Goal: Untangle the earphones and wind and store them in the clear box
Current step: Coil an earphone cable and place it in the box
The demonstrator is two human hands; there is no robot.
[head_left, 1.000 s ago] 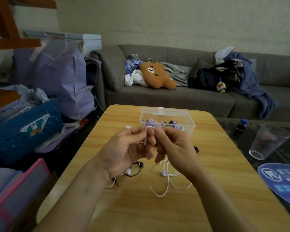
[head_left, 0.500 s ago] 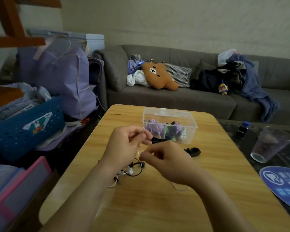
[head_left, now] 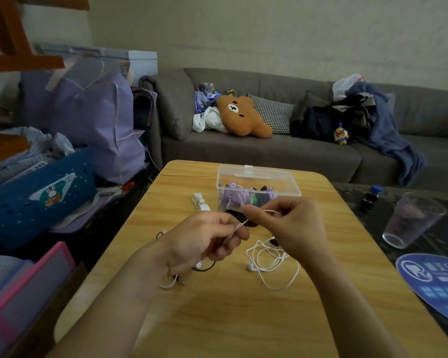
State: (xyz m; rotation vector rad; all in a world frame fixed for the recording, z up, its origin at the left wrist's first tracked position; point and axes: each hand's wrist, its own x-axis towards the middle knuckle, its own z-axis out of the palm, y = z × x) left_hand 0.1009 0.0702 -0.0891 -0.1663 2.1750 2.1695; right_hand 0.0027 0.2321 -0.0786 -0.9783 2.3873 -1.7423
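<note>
White earphones lie in loose loops on the wooden table, and their cable rises between my hands. My left hand pinches the white cable between thumb and fingers. My right hand pinches the same cable a little higher, just right of the left. The clear box stands behind my hands with its lid on and wound purple and dark earphones inside. A black earphone cable lies partly hidden under my left hand.
A small white clip-like piece lies left of the box. A plastic cup and a small dark bottle stand on the dark table to the right. A blue fan lies at the right edge. Bags crowd the left, a sofa stands behind.
My right hand has risen from below the left hand to beside the box, drawing the white cable up. The loose white loops show again on the table.
</note>
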